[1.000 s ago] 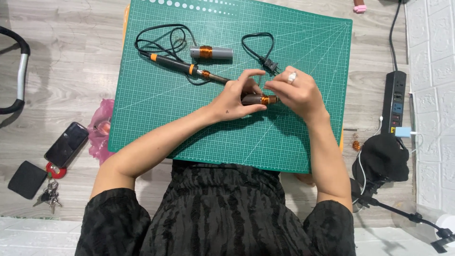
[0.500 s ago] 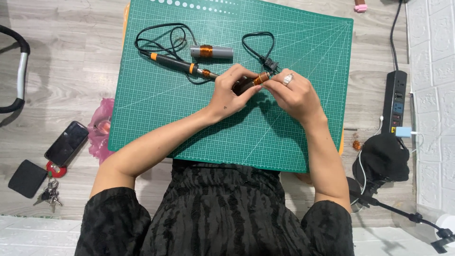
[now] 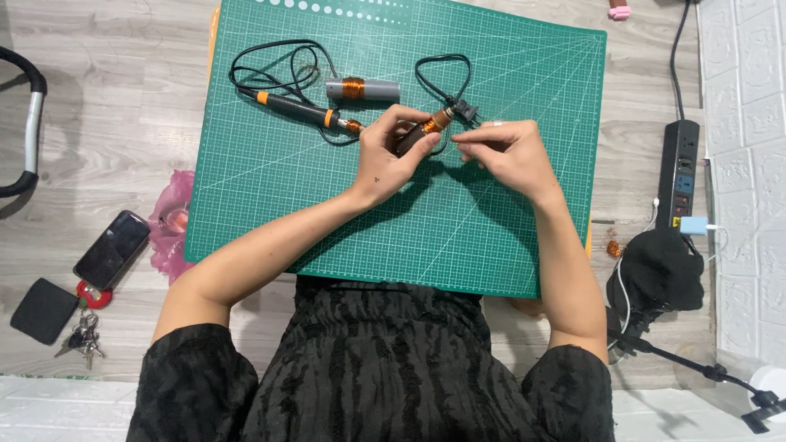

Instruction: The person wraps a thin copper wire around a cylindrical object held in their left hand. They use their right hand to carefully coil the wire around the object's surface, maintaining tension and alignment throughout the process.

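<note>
My left hand (image 3: 391,160) grips a dark rod wound with copper wire (image 3: 426,129), held tilted above the green cutting mat (image 3: 327,205). My right hand (image 3: 501,151) is just right of it, fingertips pinched together near the rod's wire; whether it holds a strand is too fine to see. A soldering iron (image 3: 299,109) with orange bands and a black cord lies behind my left hand. A grey cylinder with a copper coil (image 3: 361,89) lies beyond it. A black plug (image 3: 465,110) and its looped cord lie at the rod's far end.
A phone (image 3: 112,250), a black pouch (image 3: 45,310) with keys (image 3: 79,340) and a pink bag (image 3: 173,221) lie left of the mat. A power strip (image 3: 679,176), a black cloth (image 3: 660,270) and a stand (image 3: 704,372) are at the right.
Both hands have moved away from me with the rod, which now points up to the right. My right hand has slid off the rod to its right side.
</note>
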